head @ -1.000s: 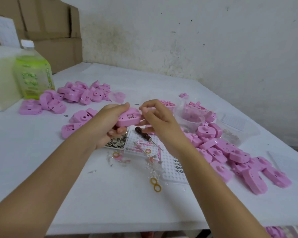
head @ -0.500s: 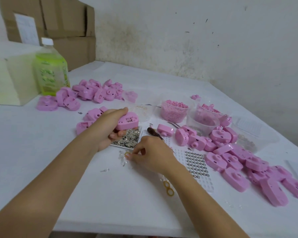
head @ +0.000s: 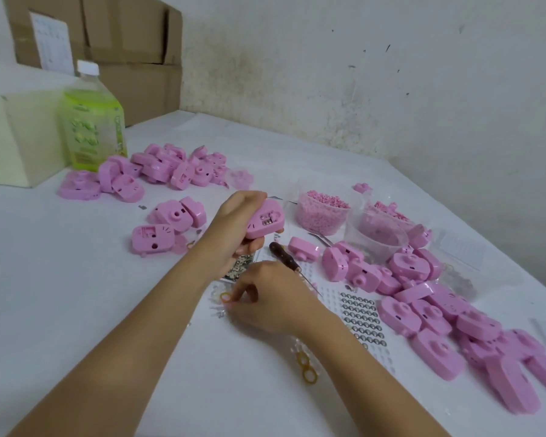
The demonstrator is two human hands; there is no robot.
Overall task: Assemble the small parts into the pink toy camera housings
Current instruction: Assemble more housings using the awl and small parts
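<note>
since a second ago the right hand has left the housing and dropped to the bench, low in the middle of the frame. its fingertips now curl down over a small orange ring among the loose clear bits. whether the ring is already pinched or only touched, i cannot tell. the left hand has stayed up at centre frame, fingers and thumb wrapped round one pink housing, open side tilted toward the camera so the inner ribs show.

the housing looks like thin moulded plastic: light, stiff and smooth, likely a bit slippery, so a grip across its rounded outer edges, as it is held now, seems right and keeps the cavity free. the ring is probably soft and almost weightless. it lies flat on the bench, so it wants a fingertip or nail under its rim, and it could easily flick away or stick to skin.

just right of the hands lies a dark-handled awl, with a tub of pink pellets above it and a heap of housings at right.
</note>
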